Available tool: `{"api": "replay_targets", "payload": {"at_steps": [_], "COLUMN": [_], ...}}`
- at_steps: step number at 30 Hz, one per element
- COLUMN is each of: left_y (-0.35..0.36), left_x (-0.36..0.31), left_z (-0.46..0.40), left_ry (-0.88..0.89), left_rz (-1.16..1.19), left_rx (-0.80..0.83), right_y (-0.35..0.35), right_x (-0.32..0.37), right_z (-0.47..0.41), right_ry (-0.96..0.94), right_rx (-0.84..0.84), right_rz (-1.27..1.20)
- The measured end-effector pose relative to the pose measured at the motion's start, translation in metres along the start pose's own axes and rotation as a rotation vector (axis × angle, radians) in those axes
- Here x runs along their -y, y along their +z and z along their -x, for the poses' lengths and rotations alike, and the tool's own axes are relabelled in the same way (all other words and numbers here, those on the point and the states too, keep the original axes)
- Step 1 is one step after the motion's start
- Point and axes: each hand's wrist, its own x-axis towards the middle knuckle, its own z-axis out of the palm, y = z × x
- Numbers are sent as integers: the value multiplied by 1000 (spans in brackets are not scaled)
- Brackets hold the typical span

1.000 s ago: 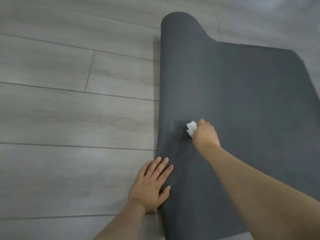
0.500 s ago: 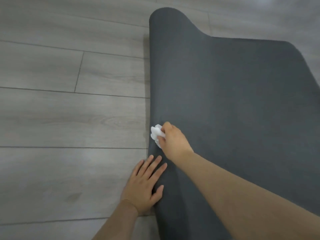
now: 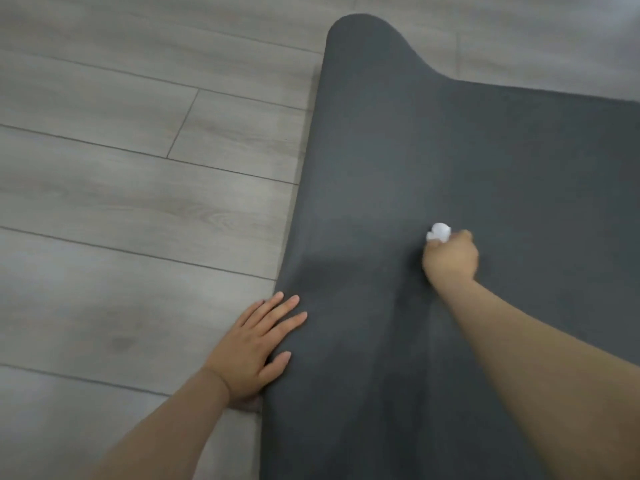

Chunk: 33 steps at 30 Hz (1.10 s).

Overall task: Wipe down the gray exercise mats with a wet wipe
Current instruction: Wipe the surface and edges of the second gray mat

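While I look down through the head camera, I see a wood floor [image 3: 114, 209] made of pale gray planks. It fills the left side and the top of the view. On it lies a dark gray exercise mat [image 3: 450, 150], which covers most of the right side. Its far left corner curls up into a hump, and its left edge runs down toward me. My left hand [image 3: 254, 348] lies flat with the fingers straight and spread. The palm is on the floor, and the fingertips and thumb rest on the mat's left edge. My right hand [image 3: 450, 259] is farther out, on the middle of the mat. Its fingers are curled tight around a white wet wipe [image 3: 438, 233]. The wipe is balled up and pokes out past the knuckles, right against the mat.
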Motion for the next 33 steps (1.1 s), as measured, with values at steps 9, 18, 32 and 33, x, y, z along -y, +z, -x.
{"api": "replay_targets", "payload": {"at_steps": [9,18,32,33], "left_y": [-29,-21,-22,-23], "left_x": [-28,-100,-145,-147], "left_z": [-2,11,49,49], "left_ry": [-330,-1027,-1123,-1123], "left_rz": [264,975,866,867], "left_rx": [-63,-192,194,193], "right_y": [63,-60,24,22], "right_x": [63,-111,-19,-27], "right_z": [98,-50,237,242], "right_ry": [-1102,-112,-1143,-1235], "right_rx": [435,-41,715,678], "right_rz": [228,125,358,414]}}
